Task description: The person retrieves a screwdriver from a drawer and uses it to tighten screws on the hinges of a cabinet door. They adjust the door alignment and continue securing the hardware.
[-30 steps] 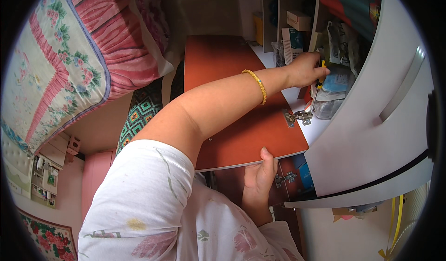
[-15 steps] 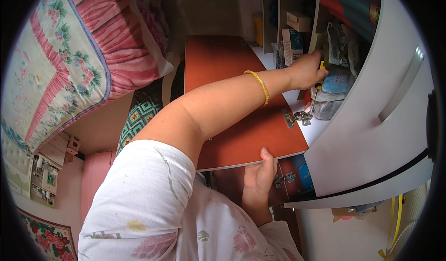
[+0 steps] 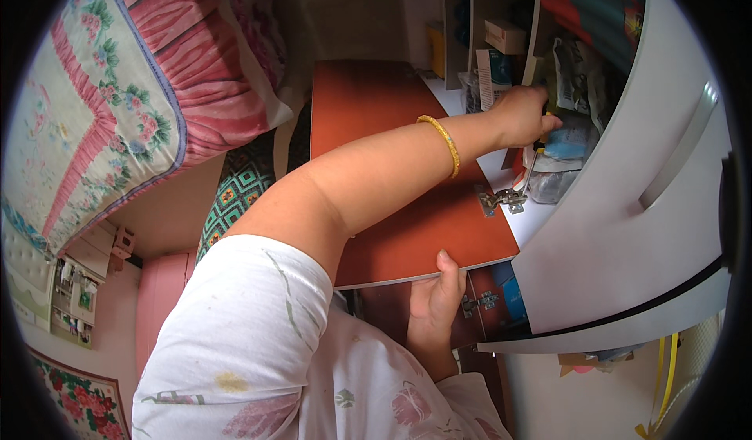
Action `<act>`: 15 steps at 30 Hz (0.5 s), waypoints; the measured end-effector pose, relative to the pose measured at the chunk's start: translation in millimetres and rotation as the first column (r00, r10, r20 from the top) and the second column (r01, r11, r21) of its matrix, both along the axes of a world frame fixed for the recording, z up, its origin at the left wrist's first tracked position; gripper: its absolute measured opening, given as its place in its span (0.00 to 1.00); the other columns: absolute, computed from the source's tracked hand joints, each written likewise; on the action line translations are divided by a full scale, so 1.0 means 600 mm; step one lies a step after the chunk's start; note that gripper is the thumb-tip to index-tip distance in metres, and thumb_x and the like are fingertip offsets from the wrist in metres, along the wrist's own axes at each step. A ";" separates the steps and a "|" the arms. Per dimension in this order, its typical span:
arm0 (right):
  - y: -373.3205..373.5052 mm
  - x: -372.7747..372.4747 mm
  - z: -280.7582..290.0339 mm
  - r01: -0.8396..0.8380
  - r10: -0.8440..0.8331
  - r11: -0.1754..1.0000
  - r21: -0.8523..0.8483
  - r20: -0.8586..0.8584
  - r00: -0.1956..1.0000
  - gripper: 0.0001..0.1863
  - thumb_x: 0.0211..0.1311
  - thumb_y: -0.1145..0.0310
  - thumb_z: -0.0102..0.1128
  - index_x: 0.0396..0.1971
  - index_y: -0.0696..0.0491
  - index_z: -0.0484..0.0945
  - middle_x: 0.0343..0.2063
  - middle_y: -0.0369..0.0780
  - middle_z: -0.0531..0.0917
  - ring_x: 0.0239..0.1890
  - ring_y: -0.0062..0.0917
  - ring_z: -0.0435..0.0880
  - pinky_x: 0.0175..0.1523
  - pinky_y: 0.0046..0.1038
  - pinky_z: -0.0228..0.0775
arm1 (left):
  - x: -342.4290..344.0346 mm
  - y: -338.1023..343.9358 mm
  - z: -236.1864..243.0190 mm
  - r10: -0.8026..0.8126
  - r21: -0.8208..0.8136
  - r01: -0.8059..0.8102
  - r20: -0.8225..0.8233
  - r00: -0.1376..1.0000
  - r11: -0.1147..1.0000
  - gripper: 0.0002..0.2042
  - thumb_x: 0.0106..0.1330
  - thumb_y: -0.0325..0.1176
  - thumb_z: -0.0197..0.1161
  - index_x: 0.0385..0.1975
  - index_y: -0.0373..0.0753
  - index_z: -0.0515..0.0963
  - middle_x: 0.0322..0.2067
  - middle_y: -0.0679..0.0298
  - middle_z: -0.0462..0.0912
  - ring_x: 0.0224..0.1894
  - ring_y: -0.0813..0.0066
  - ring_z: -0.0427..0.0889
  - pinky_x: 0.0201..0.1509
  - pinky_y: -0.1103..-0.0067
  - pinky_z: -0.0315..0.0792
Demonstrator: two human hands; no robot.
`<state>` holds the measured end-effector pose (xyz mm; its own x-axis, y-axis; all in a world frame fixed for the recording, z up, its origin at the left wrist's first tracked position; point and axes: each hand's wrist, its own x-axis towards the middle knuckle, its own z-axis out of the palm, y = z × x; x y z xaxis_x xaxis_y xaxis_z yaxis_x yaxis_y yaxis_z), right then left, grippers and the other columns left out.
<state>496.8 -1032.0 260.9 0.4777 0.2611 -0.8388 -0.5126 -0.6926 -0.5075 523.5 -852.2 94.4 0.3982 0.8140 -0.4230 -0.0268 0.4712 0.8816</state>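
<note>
My left hand [image 3: 523, 117] reaches across to the upper right, a yellow bracelet [image 3: 443, 144] at its forearm. Its fingers wrap the yellow-and-black handle of a screwdriver [image 3: 534, 160], mostly hidden in the grip. The thin shaft slants down to a metal hinge [image 3: 503, 199] joining the reddish-brown door panel [image 3: 415, 240] to the white cabinet; whether the tip sits in a screw is unclear. Below, my right hand [image 3: 433, 307] grips the panel's lower edge, thumb on the near face and fingers hidden behind it.
Inside the cabinet, beside my left hand, are small boxes [image 3: 504, 37], a blue packet [image 3: 567, 141] and a clear bag [image 3: 553, 185]. A second hinge [image 3: 479, 304] shows below the panel. A pale door with a curved handle [image 3: 680, 146] stands right; a flowered bed cover [image 3: 141, 119] lies left.
My left hand has turned slightly around the screwdriver handle and shifted a little right, hiding more of the yellow. My right hand and the panel stay about the same.
</note>
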 end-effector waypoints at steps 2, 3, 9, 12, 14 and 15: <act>-0.001 0.002 -0.001 0.006 -0.006 1.000 -0.001 -0.004 1.000 0.29 0.49 0.76 0.50 0.55 0.57 0.58 0.50 0.41 0.67 0.52 0.30 0.67 0.55 0.35 0.62 | -0.001 0.001 0.000 -0.007 0.005 0.007 -0.011 1.000 1.000 0.19 0.52 0.41 0.61 0.31 0.29 0.71 0.30 0.46 0.77 0.37 0.51 0.76 0.40 0.67 0.70; -0.001 0.002 -0.001 0.006 -0.006 1.000 -0.003 0.000 1.000 0.29 0.48 0.77 0.50 0.55 0.57 0.58 0.50 0.41 0.67 0.52 0.30 0.67 0.55 0.35 0.62 | -0.001 0.002 0.000 -0.007 0.014 0.008 -0.028 1.000 1.000 0.18 0.52 0.41 0.61 0.31 0.29 0.71 0.30 0.46 0.77 0.37 0.51 0.76 0.40 0.67 0.70; -0.002 0.006 -0.002 -0.023 0.023 1.000 -0.007 0.002 1.000 0.27 0.50 0.75 0.50 0.54 0.56 0.61 0.49 0.40 0.69 0.51 0.29 0.69 0.55 0.36 0.64 | -0.009 0.008 0.003 -0.060 0.032 0.063 -0.094 0.994 0.998 0.16 0.53 0.38 0.61 0.33 0.30 0.71 0.32 0.46 0.76 0.38 0.50 0.75 0.41 0.68 0.70; -0.002 0.004 -0.003 -0.020 0.020 1.000 0.001 0.004 1.000 0.27 0.50 0.75 0.50 0.54 0.56 0.61 0.49 0.40 0.69 0.51 0.29 0.70 0.55 0.36 0.64 | -0.009 0.012 -0.011 -0.096 0.091 0.099 -0.033 0.995 0.991 0.16 0.53 0.37 0.60 0.34 0.29 0.71 0.32 0.46 0.76 0.37 0.50 0.75 0.41 0.68 0.70; -0.006 0.007 -0.003 -0.026 0.026 1.000 0.001 -0.009 1.000 0.27 0.50 0.75 0.50 0.54 0.56 0.61 0.49 0.40 0.69 0.51 0.29 0.70 0.54 0.36 0.65 | -0.010 0.013 -0.022 -0.102 0.141 0.100 0.010 0.995 0.985 0.17 0.52 0.36 0.61 0.35 0.29 0.71 0.32 0.46 0.76 0.37 0.50 0.76 0.40 0.69 0.70; -0.004 0.006 -0.002 -0.027 0.027 1.000 -0.001 -0.009 1.000 0.27 0.50 0.75 0.49 0.54 0.56 0.61 0.49 0.40 0.69 0.51 0.29 0.70 0.54 0.36 0.65 | -0.009 0.016 -0.027 -0.119 0.125 0.112 0.048 0.992 0.986 0.17 0.52 0.37 0.60 0.35 0.29 0.71 0.32 0.46 0.76 0.37 0.50 0.76 0.40 0.69 0.70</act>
